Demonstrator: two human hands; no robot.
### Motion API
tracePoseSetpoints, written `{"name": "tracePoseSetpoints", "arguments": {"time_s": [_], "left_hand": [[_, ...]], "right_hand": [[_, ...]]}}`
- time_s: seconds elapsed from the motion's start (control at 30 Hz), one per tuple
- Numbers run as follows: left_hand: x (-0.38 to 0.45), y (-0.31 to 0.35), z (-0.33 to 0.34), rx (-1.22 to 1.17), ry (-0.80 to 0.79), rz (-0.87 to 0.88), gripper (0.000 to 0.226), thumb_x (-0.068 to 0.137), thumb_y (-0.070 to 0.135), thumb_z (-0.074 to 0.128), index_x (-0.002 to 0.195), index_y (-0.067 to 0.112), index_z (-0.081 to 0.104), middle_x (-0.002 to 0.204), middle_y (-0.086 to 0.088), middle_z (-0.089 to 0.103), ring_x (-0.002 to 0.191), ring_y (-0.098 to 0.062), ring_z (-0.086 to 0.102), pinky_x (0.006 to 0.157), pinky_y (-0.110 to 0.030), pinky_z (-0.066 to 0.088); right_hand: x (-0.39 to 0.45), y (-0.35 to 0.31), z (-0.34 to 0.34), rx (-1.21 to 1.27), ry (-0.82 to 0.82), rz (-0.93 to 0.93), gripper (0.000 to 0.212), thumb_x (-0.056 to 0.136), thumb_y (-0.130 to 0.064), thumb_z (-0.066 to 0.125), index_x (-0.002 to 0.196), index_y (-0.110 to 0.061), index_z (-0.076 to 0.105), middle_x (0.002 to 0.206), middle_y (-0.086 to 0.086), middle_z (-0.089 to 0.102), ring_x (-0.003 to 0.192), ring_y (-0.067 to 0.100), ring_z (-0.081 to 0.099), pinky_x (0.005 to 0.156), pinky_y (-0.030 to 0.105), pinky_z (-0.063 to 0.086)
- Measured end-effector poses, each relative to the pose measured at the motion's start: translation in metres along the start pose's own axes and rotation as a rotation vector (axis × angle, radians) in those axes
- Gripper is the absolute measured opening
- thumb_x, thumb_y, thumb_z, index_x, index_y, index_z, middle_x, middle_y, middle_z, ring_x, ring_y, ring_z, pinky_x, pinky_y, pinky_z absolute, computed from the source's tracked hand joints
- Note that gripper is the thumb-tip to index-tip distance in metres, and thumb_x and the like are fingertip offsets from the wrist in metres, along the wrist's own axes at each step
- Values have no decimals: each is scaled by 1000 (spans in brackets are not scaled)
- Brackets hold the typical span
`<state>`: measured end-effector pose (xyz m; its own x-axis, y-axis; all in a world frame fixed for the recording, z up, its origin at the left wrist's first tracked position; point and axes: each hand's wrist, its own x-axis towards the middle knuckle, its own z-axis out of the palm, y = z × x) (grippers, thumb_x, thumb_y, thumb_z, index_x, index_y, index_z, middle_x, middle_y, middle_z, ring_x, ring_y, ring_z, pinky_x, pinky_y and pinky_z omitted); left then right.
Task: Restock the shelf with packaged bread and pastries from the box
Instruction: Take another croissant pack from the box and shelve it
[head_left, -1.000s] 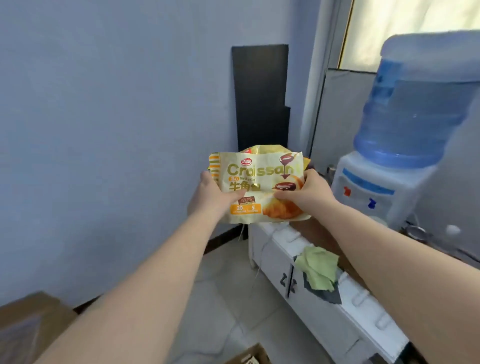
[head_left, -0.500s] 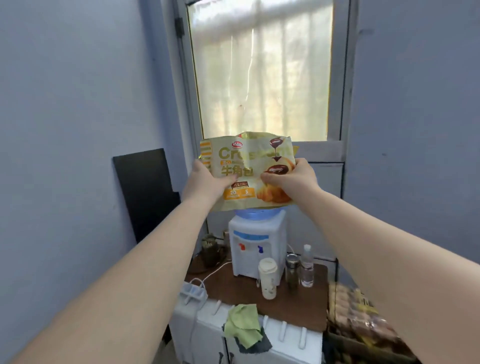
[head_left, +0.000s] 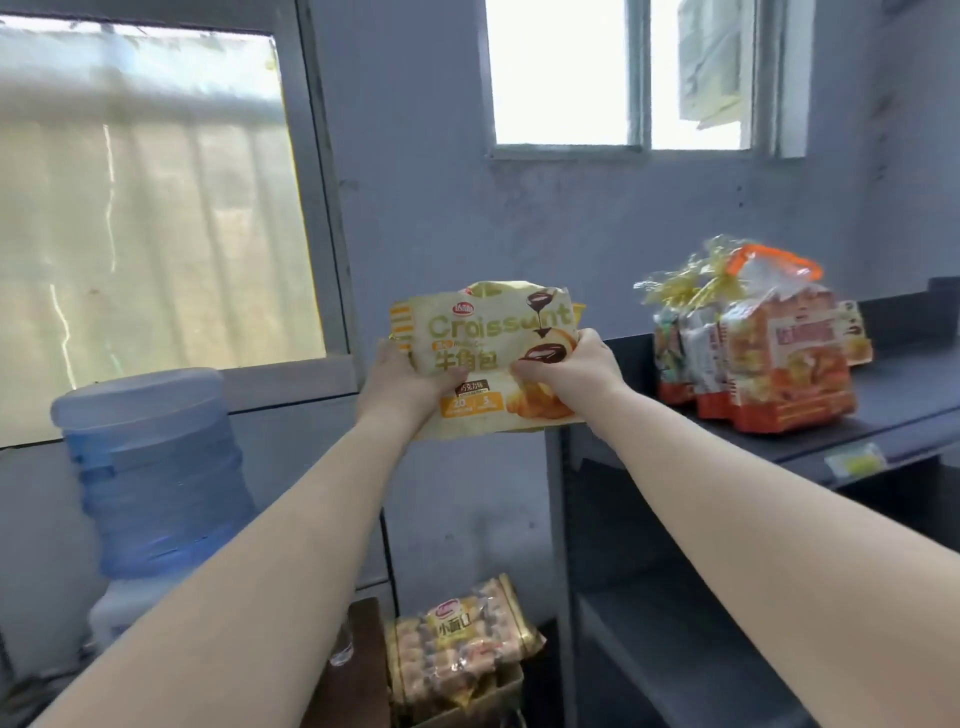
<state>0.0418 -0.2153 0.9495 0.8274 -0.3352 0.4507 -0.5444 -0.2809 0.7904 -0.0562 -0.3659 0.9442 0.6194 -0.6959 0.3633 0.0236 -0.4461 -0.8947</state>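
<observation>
Both hands, the left hand (head_left: 410, 376) and the right hand (head_left: 576, 366), are gripping the croissant pack (head_left: 485, 332) (long axis sideways) just left of the shelf (head_left: 883, 421), the right one being nearer to it.

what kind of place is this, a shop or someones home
Probably a small shop's stock corner or back room, not certain. A dark metal shelf carries a price tag on its edge and rows of packaged bread, and a water dispenser stands under the window.
</observation>
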Motion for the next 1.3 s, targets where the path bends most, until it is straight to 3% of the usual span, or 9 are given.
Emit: {"name": "tracePoseSetpoints", "arguments": {"time_s": [0.07,0.2,0.33,0.5,0.63,0.77,0.97,1.17,1.3], "left_hand": [[4,20,33,-22,-59,39,64,75,38,76,119,9,41,116,-2,56,109,-26,58,89,-40,49],[2,63,96,-114,-189,97,57,75,38,76,112,12,40,107,0,54,94,-21,55,80,-36,49],[-5,103,153,-176,-277,157,56,74,40,76,107,14,39,106,1,52,93,-20,54,81,-39,50],[-17,155,223,-240,-377,200,55,74,38,77,107,15,40,103,3,53,92,-18,54,75,-34,46],[-34,191,281,-280,-440,219,66,68,43,79,117,16,44,115,-1,58,102,-21,59,84,-42,54],[-52,220,333,-297,-504,246,62,71,44,77,119,17,48,111,5,59,99,-17,57,82,-35,51],[-66,256,403,-336,-606,283,75,56,51,78,116,18,50,112,2,63,97,-18,64,83,-43,56],[-55,273,480,-343,-641,265,61,74,37,77,116,13,40,86,9,49,90,-19,57,83,-40,53],[-33,278,538,-339,-654,228,66,69,42,78,116,14,41,103,1,59,97,-23,62,86,-44,54]], "right_hand": [[5,8,-38,-46,82,11,72,70,-39,81,124,-12,42,118,2,54,102,18,53,83,32,47],[12,23,-112,-128,219,38,82,70,-40,81,132,-10,38,127,4,52,116,23,52,95,34,45],[11,36,-178,-170,332,51,88,70,-37,82,138,-8,36,136,6,49,125,25,48,104,39,43],[12,52,-260,-273,447,68,73,70,-38,81,125,-8,43,124,6,51,110,22,52,89,35,47],[13,76,-322,-291,510,81,72,70,-36,82,124,-8,44,124,7,54,113,24,54,87,34,46],[8,96,-373,-342,569,109,72,72,-36,80,126,-7,43,127,9,53,117,26,52,91,34,44],[14,131,-437,-334,649,170,77,70,-37,81,129,-6,43,128,10,54,118,27,53,99,41,46],[53,174,-482,-352,671,214,79,69,-36,83,129,-4,43,128,10,55,118,28,53,100,46,45],[97,200,-508,-384,678,230,78,66,-36,84,126,-3,46,126,12,57,116,29,55,99,47,46]]}}
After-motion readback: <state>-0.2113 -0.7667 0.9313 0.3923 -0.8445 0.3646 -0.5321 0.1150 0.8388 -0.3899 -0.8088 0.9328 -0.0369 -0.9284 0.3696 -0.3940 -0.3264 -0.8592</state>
